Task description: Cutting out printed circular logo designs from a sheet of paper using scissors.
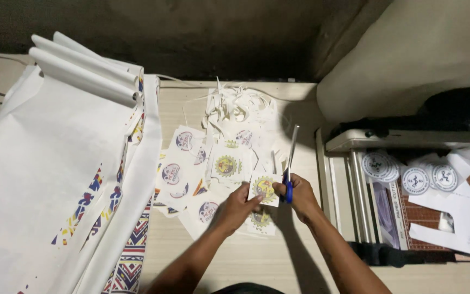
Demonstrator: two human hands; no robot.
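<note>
Near the middle of the tabletop (235, 261), the left hand (238, 206) pinches a round sticker (264, 188) while the right hand (301, 194) grips scissors (289, 163), which might snip the picture if the paper slips.

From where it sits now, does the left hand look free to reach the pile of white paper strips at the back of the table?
Probably yes, once it lets go: the left hand pinches a printed paper square, and only flat printed cutouts lie between it and the paper strips.
</note>
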